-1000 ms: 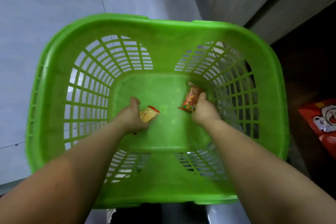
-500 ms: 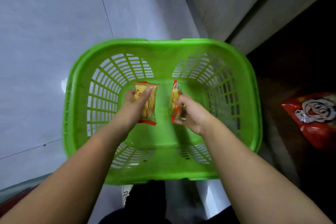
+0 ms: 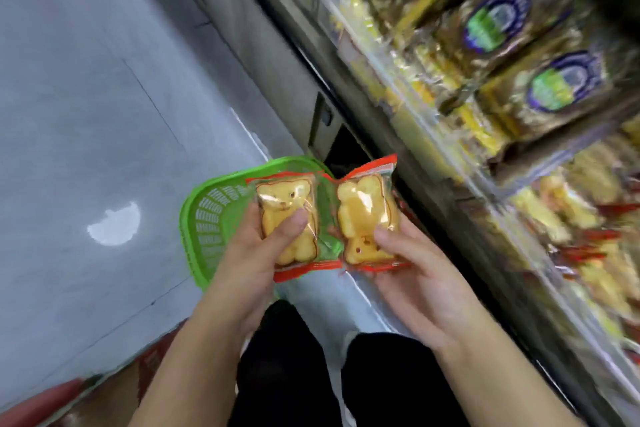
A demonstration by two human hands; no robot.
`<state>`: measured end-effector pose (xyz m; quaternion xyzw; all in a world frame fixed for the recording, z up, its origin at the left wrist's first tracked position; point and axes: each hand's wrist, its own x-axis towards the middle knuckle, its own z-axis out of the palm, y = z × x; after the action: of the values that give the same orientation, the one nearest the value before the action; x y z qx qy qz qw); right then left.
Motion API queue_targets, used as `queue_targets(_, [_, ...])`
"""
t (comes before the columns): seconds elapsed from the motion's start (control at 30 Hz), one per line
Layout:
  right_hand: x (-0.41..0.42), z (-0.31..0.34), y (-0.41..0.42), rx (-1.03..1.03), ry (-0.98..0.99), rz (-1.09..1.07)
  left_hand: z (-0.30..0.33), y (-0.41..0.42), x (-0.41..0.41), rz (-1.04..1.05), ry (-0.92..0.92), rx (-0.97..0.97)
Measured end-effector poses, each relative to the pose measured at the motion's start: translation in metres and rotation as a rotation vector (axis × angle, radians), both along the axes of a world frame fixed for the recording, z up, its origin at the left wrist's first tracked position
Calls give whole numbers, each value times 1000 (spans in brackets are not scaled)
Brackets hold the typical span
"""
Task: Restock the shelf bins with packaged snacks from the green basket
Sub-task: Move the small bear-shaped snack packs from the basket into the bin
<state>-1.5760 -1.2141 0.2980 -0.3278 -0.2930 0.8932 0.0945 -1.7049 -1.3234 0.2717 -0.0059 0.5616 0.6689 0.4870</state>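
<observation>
head cam: both hands (image 3: pixel 332 263) are each gripping a bear cake pack (image 3: pixel 289 218), shelf bins (image 3: pixel 571 236) sitting off right, right hand (image 3: pixel 412 274) nearer.

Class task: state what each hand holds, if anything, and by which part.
Left hand holds a bear-cake packet by its lower half, thumb across the front. Right hand holds another packet by its lower end.

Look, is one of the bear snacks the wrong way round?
Yes. The packet in the right hand is upside down: its bear cake has its face at the bottom, while the left hand holds its bear face-up.
</observation>
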Motion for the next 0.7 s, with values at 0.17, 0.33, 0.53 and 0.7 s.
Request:
queue_targets(0.17, [35, 87, 30, 230, -112, -290, 82, 44, 29, -158, -95, 103])
queue_targets(0.33, [60, 103, 39, 220, -106, -703, 108, 97, 68, -353, -249, 238])
queue_targets(0.53, [91, 89, 31, 253, -198, -898, 99, 137, 100, -639, 144, 195])
queue_targets(0.7, [143, 89, 62, 529, -646, -638, 97, 175, 89, -928, 448, 255])
